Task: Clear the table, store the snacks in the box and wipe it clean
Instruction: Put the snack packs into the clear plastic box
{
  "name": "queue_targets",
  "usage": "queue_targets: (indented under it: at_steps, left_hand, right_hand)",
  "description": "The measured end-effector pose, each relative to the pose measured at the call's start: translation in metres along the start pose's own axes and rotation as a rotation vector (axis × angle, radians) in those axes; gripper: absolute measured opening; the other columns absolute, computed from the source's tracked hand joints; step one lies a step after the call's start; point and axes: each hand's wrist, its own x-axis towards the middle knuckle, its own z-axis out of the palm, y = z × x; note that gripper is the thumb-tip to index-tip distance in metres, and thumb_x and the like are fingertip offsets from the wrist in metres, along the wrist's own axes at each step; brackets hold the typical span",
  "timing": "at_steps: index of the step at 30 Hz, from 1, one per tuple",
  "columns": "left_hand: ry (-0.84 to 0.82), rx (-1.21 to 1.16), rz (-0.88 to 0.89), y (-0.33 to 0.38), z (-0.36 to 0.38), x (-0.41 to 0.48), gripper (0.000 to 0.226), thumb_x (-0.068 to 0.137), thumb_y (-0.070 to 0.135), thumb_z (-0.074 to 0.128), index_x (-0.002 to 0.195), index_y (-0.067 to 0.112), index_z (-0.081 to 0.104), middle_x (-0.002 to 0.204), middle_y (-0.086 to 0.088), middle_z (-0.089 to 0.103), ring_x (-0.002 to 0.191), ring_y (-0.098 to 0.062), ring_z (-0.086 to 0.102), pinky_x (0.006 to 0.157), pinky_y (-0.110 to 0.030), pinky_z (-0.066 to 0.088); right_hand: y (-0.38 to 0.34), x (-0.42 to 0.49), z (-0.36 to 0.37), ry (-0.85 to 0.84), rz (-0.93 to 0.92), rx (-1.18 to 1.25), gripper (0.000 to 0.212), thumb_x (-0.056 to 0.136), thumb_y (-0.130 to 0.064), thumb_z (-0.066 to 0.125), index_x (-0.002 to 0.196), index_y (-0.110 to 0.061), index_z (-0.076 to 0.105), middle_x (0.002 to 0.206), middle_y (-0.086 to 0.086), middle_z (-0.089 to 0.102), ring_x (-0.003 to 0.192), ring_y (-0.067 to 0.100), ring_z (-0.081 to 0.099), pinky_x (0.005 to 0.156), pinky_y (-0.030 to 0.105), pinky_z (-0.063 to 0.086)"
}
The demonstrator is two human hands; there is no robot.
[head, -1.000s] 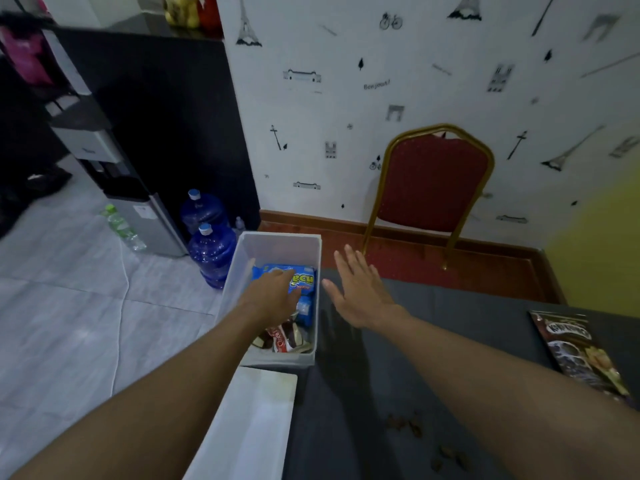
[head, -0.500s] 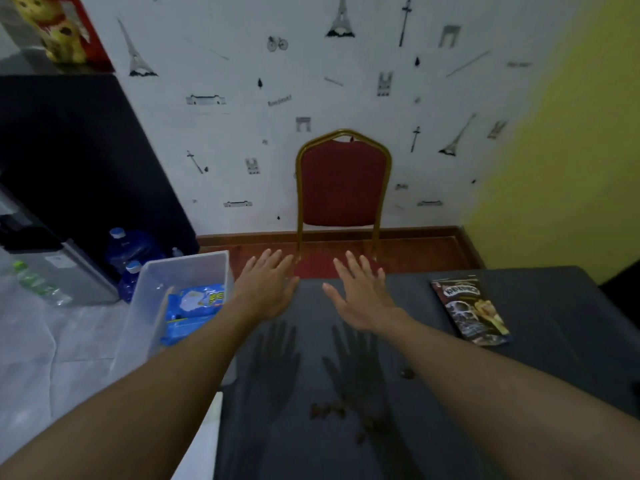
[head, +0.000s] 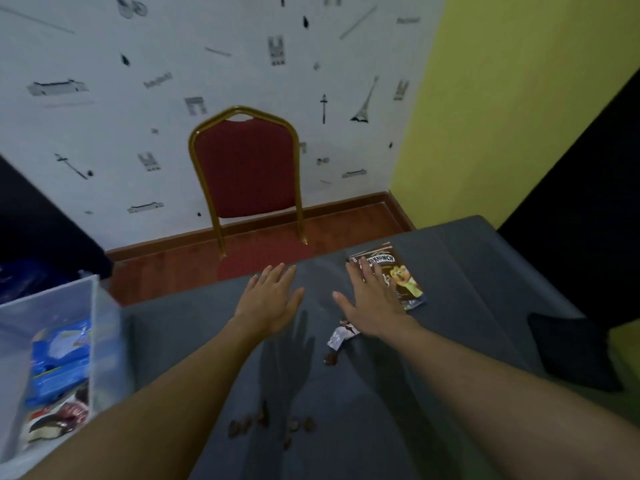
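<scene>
Several brown crumbs [head: 270,422] lie nearest on the grey table [head: 467,306], with a torn wrapper [head: 341,337] beyond. Left hand [head: 272,299] spread, empty. Right hand [head: 375,303] flat, empty, fingers over the Koko Krunch packet [head: 407,284]; contact unclear. Best to pinch its near edge and carry it to the clear box [head: 52,295] on the left.

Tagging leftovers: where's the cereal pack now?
Head view, right of centre: the cereal pack lies flat near the far edge of the grey table, partly hidden by the right hand.

Brown cereal pack [head: 407,284] lies flat on grey table [head: 485,292], w/ small crumpled wrapper [head: 341,337] & brown crumbs [head: 239,426] nearer the person; clear box [head: 93,306] just left of table holds blue packs [head: 59,362].
</scene>
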Motion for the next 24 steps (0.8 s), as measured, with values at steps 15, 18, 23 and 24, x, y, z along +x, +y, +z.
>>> queue_targets:
  at_steps: [15, 18, 23, 24]
  left_hand:
    - [-0.250, -0.009, -0.069, 0.025, 0.113, 0.064, 0.065, 0.101, 0.056, 0.018, 0.156, 0.032, -0.005, 0.164, -0.001, -0.013, 0.149, -0.037, -0.013, 0.120, -0.057, 0.001]
    - [-0.293, 0.043, -0.072, 0.018, 0.135, 0.061, 0.069, 0.098, 0.062, 0.014, 0.151, 0.037, -0.021, 0.159, 0.003, -0.030, 0.143, -0.034, -0.032, 0.117, -0.056, -0.011]
    - [-0.306, 0.080, -0.059, 0.011, 0.147, 0.063, 0.068, 0.095, 0.067, 0.006, 0.140, 0.040, -0.038, 0.148, 0.007, -0.045, 0.135, -0.032, -0.043, 0.114, -0.054, -0.018]
    - [-0.315, 0.085, -0.059, 0.010, 0.148, 0.064, 0.068, 0.094, 0.067, 0.005, 0.139, 0.041, -0.040, 0.146, 0.007, -0.048, 0.134, -0.032, -0.044, 0.113, -0.054, -0.019]
  right_hand:
    - [0.109, 0.051, 0.032, -0.110, 0.234, -0.077, 0.096, 0.079, -0.082, 0.049, 0.154, -0.038, 0.008, 0.166, 0.010, -0.008, 0.150, 0.045, -0.005, 0.116, 0.068, 0.008]
    - [0.116, 0.062, 0.039, -0.155, 0.263, -0.020, 0.103, 0.074, -0.084, 0.054, 0.154, -0.041, 0.005, 0.166, 0.011, -0.009, 0.149, 0.046, 0.001, 0.116, 0.067, 0.014]
    - [0.119, 0.072, 0.051, -0.209, 0.308, -0.002, 0.108, 0.070, -0.085, 0.056, 0.151, -0.049, -0.005, 0.165, 0.011, -0.010, 0.148, 0.043, 0.008, 0.109, 0.065, 0.025]
    - [0.118, 0.074, 0.052, -0.211, 0.310, -0.026, 0.106, 0.071, -0.083, 0.057, 0.150, -0.050, -0.006, 0.164, 0.011, -0.008, 0.147, 0.044, 0.009, 0.108, 0.065, 0.026]
